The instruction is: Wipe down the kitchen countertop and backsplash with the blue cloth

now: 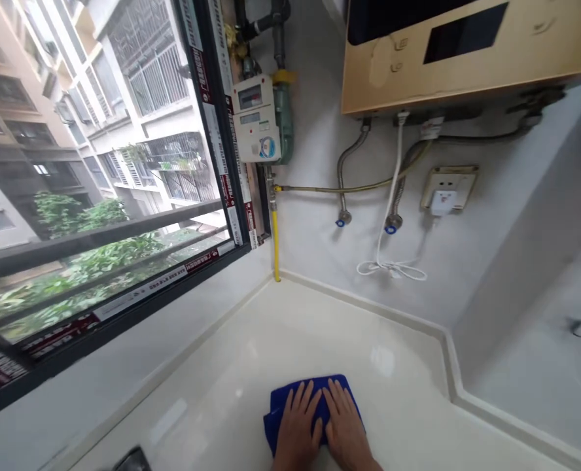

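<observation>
A folded dark blue cloth [337, 381] lies flat on the glossy cream countertop [290, 327], near the lower middle of the head view. Both of my hands press on it from above, side by side. My left hand [298, 422] rests on the cloth's left half with its fingers stretched forward. On the right half, my right hand [343, 422] lies flat too, its fingers extended and angled slightly left. The two thumbs come close to each other over the cloth. Part of the cloth is hidden under the palms.
A raised lip [364, 304] runs along the counter's back edge. On the wall are a gas meter [256, 121], a yellow pipe [275, 245], a gold water heater [398, 78], hoses, and a looped white cord [393, 267]. A dark object [132, 460] sits lower left, below the window.
</observation>
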### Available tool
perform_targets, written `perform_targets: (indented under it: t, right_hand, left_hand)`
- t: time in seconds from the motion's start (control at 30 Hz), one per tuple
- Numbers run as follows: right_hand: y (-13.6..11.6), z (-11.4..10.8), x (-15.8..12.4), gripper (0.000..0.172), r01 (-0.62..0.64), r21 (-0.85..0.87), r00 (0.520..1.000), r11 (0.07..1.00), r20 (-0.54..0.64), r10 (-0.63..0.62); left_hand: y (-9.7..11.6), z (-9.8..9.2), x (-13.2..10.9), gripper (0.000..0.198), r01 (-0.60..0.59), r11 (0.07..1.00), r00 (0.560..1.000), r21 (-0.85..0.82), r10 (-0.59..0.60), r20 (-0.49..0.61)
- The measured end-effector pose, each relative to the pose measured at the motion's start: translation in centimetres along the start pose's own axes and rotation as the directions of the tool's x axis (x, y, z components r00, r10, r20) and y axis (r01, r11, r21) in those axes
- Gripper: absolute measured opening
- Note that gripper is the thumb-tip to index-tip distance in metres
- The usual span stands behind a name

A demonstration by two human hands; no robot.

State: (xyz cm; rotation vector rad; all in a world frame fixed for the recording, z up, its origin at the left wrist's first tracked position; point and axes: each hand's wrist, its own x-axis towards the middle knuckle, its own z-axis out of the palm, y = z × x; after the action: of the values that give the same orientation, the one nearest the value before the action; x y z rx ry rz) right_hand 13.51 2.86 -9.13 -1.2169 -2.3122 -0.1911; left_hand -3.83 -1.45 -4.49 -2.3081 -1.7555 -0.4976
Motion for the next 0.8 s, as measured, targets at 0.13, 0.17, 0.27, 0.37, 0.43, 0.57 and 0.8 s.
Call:
perform_targets:
  t: [0.13, 0.17, 0.27, 0.37, 0.43, 0.57, 0.8]
  right_hand:
    - [-0.4, -4.8, -5.6, 0.087, -0.054, -0.05, 0.998, 0.997, 0.013, 0.055]
    - [-0.4, -5.9, -7.0, 0.087, -0.068, -0.063, 0.997, 0.996, 0.024, 0.07]
    - [-0.1, -9.2, -11.4, 0.086, -0.111, -0.094, 0.992, 0.989, 0.043, 0.116]
    - [0.5, -12.4, -15.9, 0.086, -0.176, -0.122, 0.983, 0.977, 0.036, 0.182]
    - [1.0, -14.4, -19.0, 0.086, -0.233, -0.142, 0.97, 0.962, 0.034, 0.24]
    - [2.3, -18.1, -25.2, 0.084, -0.335, -0.176, 0.936, 0.925, 0.049, 0.348]
    - [4.4, -22.0, -29.1, 0.084, -0.476, -0.283, 0.848, 0.833, 0.104, 0.52]
  left_hand:
    - [4.2, -2.2, -2.4, 0.073, -0.071, 0.995, 0.991, -0.071, 0.079, 0.107]
    - [5.2, -2.6, -2.9, 0.074, -0.1, 0.991, 0.985, -0.087, 0.111, 0.129]
    - [8.4, -3.8, -3.9, 0.076, -0.205, 0.967, 0.954, -0.154, 0.232, 0.191]
    - [11.9, -4.8, -4.4, 0.08, -0.306, 0.924, 0.901, -0.23, 0.359, 0.244]
    - [14.5, -5.3, -4.4, 0.081, -0.369, 0.887, 0.861, -0.276, 0.438, 0.259]
    - [19.8, -5.6, -4.2, 0.08, -0.497, 0.776, 0.76, -0.389, 0.605, 0.236]
    - [26.0, -4.2, -2.4, 0.078, -0.568, 0.661, 0.666, -0.491, 0.719, 0.198]
